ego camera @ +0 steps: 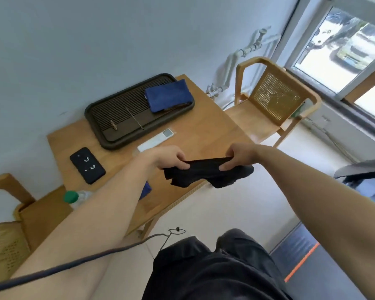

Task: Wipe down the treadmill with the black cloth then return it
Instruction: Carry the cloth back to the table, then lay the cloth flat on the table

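Note:
The black cloth [204, 173] hangs crumpled between both my hands, just above the front edge of the wooden table [206, 131]. My left hand [171, 158] pinches its left end. At the cloth's upper right part, my right hand [238, 155] grips it with thumb and fingers. The loose lower corners droop over the table edge. Part of the treadmill [301, 254], a dark deck with an orange stripe, shows at the lower right beside my legs.
On the table lie a dark slatted tray [117, 120] with a blue pouch [168, 95], a white remote [155, 140], a black phone [87, 165] and a green-capped bottle [73, 197]. Wooden chairs stand at the left [7, 234] and right [275, 98]. A cable [95, 256] crosses my left arm.

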The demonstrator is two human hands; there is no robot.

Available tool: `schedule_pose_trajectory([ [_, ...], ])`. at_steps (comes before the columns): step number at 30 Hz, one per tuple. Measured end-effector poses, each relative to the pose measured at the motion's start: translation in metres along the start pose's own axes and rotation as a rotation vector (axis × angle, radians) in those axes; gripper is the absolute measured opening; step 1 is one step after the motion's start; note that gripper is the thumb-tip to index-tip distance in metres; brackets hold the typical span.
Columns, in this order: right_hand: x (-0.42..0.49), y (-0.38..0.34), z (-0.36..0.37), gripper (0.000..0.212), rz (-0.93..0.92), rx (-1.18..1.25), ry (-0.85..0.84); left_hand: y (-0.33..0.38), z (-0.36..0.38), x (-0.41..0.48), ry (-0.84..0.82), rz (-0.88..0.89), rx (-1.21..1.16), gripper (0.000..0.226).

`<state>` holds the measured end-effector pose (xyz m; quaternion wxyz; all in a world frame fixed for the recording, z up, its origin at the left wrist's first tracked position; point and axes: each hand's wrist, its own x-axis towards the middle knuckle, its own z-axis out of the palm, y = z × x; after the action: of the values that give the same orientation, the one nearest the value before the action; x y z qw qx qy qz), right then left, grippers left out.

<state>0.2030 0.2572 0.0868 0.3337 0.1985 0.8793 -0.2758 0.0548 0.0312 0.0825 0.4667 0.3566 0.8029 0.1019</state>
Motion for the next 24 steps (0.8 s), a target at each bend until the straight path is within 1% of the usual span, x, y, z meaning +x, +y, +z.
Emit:
schedule_pose_trajectory([
  [2, 0.025, -0.001, -0.017, 0.035, -0.045, -0.070, -0.035, -0.012, -0.007, -0.002, 0.111, -0.031, -0.067, 0.017],
  [4, 0.050, -0.011, -0.032, 0.025, -0.090, -0.179, -0.042, -0.020, -0.015, -0.009, 0.271, -0.066, -0.154, 0.011],
  [5, 0.062, -0.019, -0.040, 0.026, -0.118, -0.235, -0.012, -0.024, -0.019, -0.012, 0.367, -0.091, -0.183, 0.009],
  [7, 0.079, -0.039, -0.060, 0.030, -0.215, -0.324, 0.101, -0.029, -0.026, -0.022, 0.562, -0.159, -0.214, 0.007],
  [9, 0.087, -0.059, -0.079, 0.029, -0.327, -0.365, 0.198, -0.034, -0.031, -0.033, 0.729, -0.242, -0.178, 0.010],
  [10, 0.088, -0.067, -0.088, 0.034, -0.370, -0.375, 0.229, -0.036, -0.033, -0.038, 0.803, -0.286, -0.149, 0.014],
  [12, 0.092, -0.077, -0.101, 0.043, -0.436, -0.371, 0.286, -0.038, -0.034, -0.046, 0.932, -0.361, -0.105, 0.019],
  [14, 0.094, -0.081, -0.106, 0.041, -0.486, -0.356, 0.299, -0.037, -0.030, -0.052, 1.002, -0.418, -0.022, 0.021],
  [15, 0.095, -0.080, -0.105, 0.035, -0.511, -0.362, 0.289, -0.035, -0.024, -0.054, 0.989, -0.440, 0.034, 0.021],
  [16, 0.096, -0.076, -0.101, 0.029, -0.538, -0.382, 0.277, -0.034, -0.015, -0.053, 0.941, -0.457, 0.079, 0.020],
  [19, 0.112, -0.050, -0.079, 0.017, -0.574, -0.468, 0.220, -0.039, 0.025, -0.034, 0.715, -0.515, 0.099, 0.022],
  [22, 0.140, -0.013, -0.041, 0.012, -0.530, -0.524, 0.117, -0.049, 0.069, -0.002, 0.572, -0.583, 0.021, 0.031],
  [24, 0.157, 0.014, -0.014, 0.015, -0.468, -0.542, 0.020, -0.053, 0.096, 0.020, 0.471, -0.612, -0.019, 0.032],
])
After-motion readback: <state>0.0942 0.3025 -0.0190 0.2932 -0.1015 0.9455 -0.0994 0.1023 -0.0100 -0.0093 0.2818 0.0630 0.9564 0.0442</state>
